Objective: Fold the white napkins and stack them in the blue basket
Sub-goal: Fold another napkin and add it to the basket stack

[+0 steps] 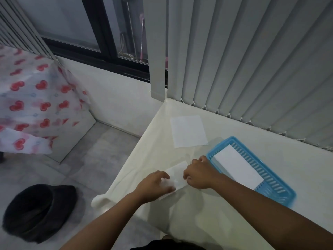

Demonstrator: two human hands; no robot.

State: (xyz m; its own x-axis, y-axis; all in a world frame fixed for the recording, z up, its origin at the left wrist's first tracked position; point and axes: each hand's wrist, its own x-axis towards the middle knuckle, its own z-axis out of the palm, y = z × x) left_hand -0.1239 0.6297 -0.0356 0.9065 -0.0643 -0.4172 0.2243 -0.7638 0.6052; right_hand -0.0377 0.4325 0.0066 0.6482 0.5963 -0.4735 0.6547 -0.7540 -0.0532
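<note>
two hands on one napkin right now, both down at the near corner of the table (225, 204). left hand (155, 184) lies over the near end of the napkin being folded (177, 173), fingers curled and pressing it flat to the cloth; right hand (200, 173) sits at the far side, fingertips bunched on the napkin's edge (whether it's a true pinch or just a press, cannot tell from here). the piece looks like a narrow strip already, so this reads as creasing a fold.

folded napkin (237, 167) already lies flat inside the blue basket (281, 197), which sits just beside the right wrist. another flat napkin (188, 131) waits further back, well apart from the hands, looks unfolded.

to do this well: keep the left hand as the anchor, line the edges up square before pressing, then run the right fingertips along the fold so it holds. thin paper, so go gently or it'll skew and wrinkle.
</note>
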